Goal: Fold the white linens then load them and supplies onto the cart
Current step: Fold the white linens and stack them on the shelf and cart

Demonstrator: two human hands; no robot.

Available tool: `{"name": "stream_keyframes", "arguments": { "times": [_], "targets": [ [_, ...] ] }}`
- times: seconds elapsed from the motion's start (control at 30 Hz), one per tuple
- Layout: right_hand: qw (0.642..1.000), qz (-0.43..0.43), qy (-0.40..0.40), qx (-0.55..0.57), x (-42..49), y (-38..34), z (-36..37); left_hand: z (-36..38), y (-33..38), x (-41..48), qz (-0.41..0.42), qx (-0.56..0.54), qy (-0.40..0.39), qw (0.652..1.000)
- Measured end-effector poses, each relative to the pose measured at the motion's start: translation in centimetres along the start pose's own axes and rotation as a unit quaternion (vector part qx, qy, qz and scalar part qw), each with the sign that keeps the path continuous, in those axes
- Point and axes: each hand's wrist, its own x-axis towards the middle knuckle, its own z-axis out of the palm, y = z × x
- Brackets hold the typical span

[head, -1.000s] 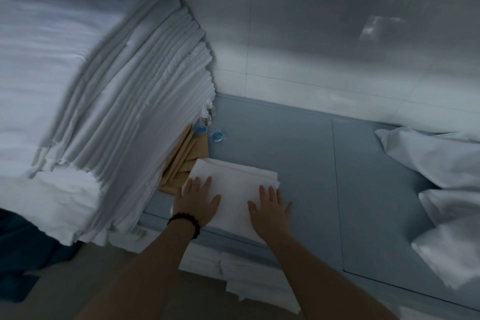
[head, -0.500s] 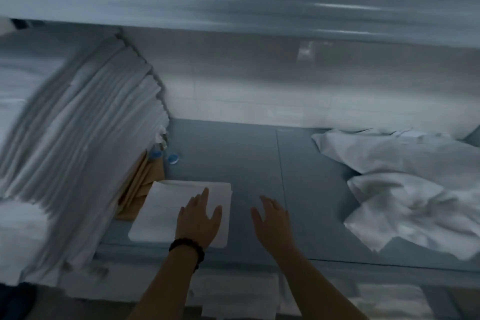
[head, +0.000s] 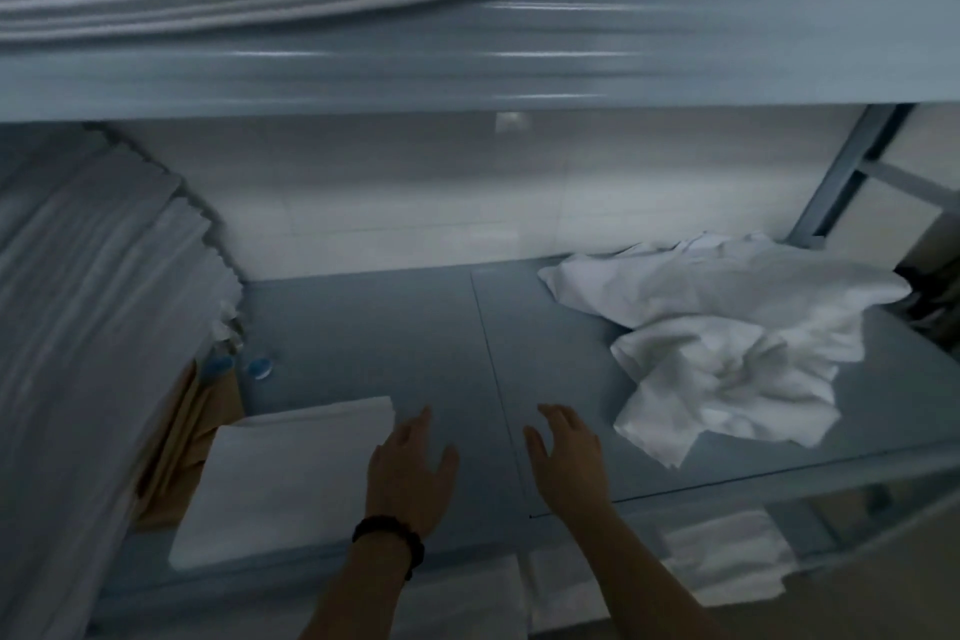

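dim, bluish, motion-blurred, wide-angle bowed edges

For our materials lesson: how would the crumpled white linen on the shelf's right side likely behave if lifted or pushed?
The crumpled linen would probably flop and trail, since it lies in loose soft folds. It looks light for its bulk, being thin cloth. Pushed on the smooth shelf, it would likely bunch or slide.
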Motion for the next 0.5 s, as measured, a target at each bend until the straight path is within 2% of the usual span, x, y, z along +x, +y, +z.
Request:
{"name": "stream_keyframes", "arguments": {
  "times": [0.27,0.5],
  "targets": [
    [0.999,0.029,0.044,0.004,0.2,3.5,-1.9,3.0,3.1,0.7,0.036,-0.002,-0.036,0.999],
    [0.998,0.021,0.047,0.031,1.8,8.1,-5.3,7.1,8.3,0.9,0.043,0.026,-0.024,0.998]
  ]
}}
